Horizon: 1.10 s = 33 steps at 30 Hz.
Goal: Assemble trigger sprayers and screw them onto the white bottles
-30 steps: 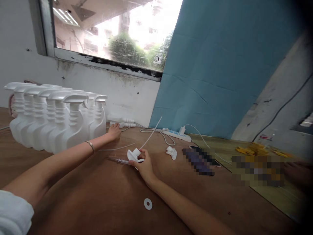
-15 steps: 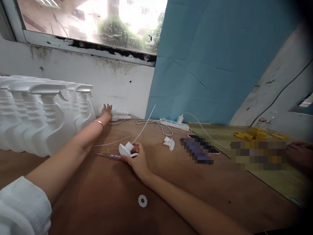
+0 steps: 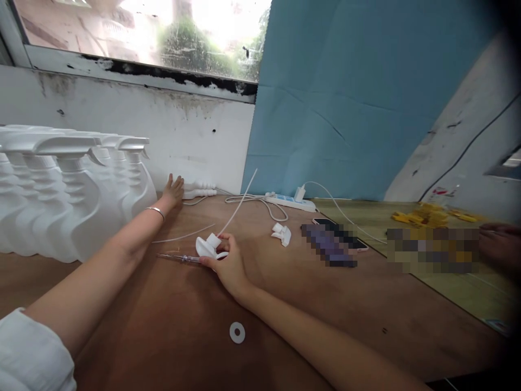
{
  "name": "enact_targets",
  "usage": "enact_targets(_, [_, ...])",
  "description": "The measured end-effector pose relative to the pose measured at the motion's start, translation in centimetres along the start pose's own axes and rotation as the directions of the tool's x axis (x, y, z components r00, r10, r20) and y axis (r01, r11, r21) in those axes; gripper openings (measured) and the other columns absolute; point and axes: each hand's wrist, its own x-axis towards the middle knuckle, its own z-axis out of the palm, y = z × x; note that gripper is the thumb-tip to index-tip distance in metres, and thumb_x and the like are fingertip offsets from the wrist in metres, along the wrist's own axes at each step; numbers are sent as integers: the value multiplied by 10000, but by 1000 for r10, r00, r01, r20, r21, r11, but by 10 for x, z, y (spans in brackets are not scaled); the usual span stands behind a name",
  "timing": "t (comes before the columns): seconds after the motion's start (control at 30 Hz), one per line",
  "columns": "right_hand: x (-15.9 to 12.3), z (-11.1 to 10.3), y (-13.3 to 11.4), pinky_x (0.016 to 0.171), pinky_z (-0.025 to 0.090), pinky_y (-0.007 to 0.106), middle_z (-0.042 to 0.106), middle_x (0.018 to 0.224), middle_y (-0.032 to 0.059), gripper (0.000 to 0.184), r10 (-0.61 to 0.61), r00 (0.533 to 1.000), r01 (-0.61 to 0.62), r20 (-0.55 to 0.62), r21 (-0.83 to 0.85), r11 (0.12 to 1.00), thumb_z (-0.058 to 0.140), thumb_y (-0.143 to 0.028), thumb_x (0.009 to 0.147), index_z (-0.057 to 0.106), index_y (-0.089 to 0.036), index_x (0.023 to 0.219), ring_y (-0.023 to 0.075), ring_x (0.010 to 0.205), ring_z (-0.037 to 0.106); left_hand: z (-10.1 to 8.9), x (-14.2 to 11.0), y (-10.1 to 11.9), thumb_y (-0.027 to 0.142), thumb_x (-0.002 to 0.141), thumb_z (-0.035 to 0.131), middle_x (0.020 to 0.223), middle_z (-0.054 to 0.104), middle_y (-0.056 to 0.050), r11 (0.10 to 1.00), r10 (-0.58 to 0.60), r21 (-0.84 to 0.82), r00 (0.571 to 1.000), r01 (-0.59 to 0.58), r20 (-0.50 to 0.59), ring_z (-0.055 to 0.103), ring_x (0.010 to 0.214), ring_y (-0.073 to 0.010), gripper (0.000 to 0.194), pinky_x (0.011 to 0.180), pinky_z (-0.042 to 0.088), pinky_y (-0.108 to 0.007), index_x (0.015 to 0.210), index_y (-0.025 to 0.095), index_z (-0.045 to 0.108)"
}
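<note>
My left hand [image 3: 174, 190] reaches to the back by the wall, its fingers spread. It is at the near end of white ribbed pieces [image 3: 199, 189] lying there; whether it touches them I cannot tell. My right hand [image 3: 230, 266] is closed around a white trigger spray head [image 3: 205, 247], whose thin dip tube [image 3: 240, 206] points up and back. A screwdriver [image 3: 179, 258] with a clear handle sticks out to the left from the same hand, under the spray head. A white ring washer [image 3: 237, 332] lies flat in front of it.
White spray bottles [image 3: 81, 201] stand in rows at left. Another spray head part [image 3: 280, 234], a power strip [image 3: 291, 202] with cables and phones [image 3: 328, 244] are right of centre. Yellow pieces [image 3: 423, 217] and another person's hand [image 3: 499, 241] are at far right.
My left hand has turned slightly and lowered beside the ribbed pieces. My right hand keeps hold of the spray head and screwdriver. The view has shifted a little.
</note>
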Motion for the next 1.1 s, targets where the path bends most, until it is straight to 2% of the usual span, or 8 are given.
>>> enact_targets(0.2, [-1,-1,-2,603,413,233,566,729,-31,559,3,1000,-3,-9,-17,1000,723,-226,497,442,-206,980,130,653,536,-19,-1,16,226,708,493,1386,197,-175,993,107,-34,979,-114,-176,105,1290,-276,456,995,-100,-509,1137,74,517])
enact_targets(0.43, [-1,-2,-3,618,407,249,572,742,-28,547,12,999,-15,-49,-61,998,709,-185,499,443,-202,976,138,648,533,-63,-22,37,301,737,528,1377,161,-225,991,45,-100,916,-92,-398,104,1280,-309,518,970,-107,-546,1173,30,458])
enact_targets(0.63, [-8,-9,-5,681,409,267,569,930,18,445,-74,995,68,-71,-78,995,652,-170,557,469,-204,961,155,761,534,-106,-83,47,359,729,556,1369,194,-198,972,24,-196,890,-127,-456,213,1239,-339,471,961,-21,-560,1139,134,499])
enact_targets(0.83, [-12,-46,-9,694,403,281,585,940,23,495,-132,990,122,-57,-160,980,651,-166,566,450,-216,1015,170,784,529,-160,-175,42,449,761,503,1320,307,-79,930,-70,-349,880,-112,-470,373,1152,-296,420,952,151,-515,1147,281,498])
enact_targets(0.9, [-9,-57,-9,688,398,286,600,892,20,445,-124,990,109,-69,-196,974,665,-179,556,468,-206,953,176,767,536,-171,-204,34,410,779,499,1262,391,-41,916,-130,-382,812,-122,-569,443,1095,-270,277,929,230,-481,1025,301,564])
enact_targets(0.97, [-6,-65,-8,665,397,289,600,849,17,393,-111,991,90,-77,-230,969,673,-206,554,495,-195,904,175,727,537,-174,-229,23,290,788,530,1183,476,-8,914,-169,-376,696,-155,-698,529,976,-229,107,877,305,-447,874,316,590])
enact_targets(1.03, [-3,-68,-7,650,394,289,591,840,19,340,-129,989,107,-69,-260,960,673,-237,562,527,-187,864,170,697,527,-171,-247,12,166,745,588,1162,506,16,915,-112,-316,594,-251,-796,566,903,-206,149,794,380,-396,786,308,574])
enact_targets(1.1, [0,-69,-7,645,397,288,578,839,18,339,-166,984,142,-68,-271,952,674,-253,568,543,-187,874,161,681,517,-163,-260,3,102,697,625,1158,521,16,896,-68,-296,556,-332,-828,578,892,-202,212,758,419,-373,771,285,547])
